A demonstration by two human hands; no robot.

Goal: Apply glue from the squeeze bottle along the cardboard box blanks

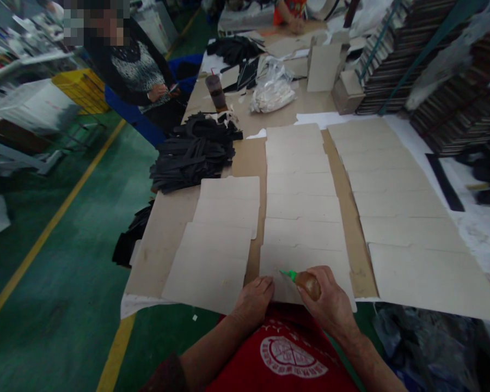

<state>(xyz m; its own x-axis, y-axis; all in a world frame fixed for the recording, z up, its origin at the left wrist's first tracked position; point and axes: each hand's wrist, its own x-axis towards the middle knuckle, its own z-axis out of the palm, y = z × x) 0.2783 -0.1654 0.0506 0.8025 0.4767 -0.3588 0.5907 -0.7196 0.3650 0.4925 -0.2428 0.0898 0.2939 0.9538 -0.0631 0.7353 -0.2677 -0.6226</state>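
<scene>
My right hand (330, 299) is wrapped round a squeeze bottle (309, 284) of brownish liquid, probably glue. Its green nozzle tip points left and down, close to the surface of the nearest grey-beige board (298, 258) in the middle column. At that column's near left corner lies my left hand (255, 299), palm down, its fingers resting on the board edge and holding nothing. To its left is another column of overlapping boards (216, 245), and a third column (412, 228) runs along the right side. Whether the nozzle touches the board I cannot tell.
Black fabric strips (196, 152) are heaped at the table's left edge. Beyond stand a drink cup (216, 91) and a clear plastic bag (273, 87). Tall board stacks (404, 54) rise at back right. A person (139, 71) is beside the table at far left.
</scene>
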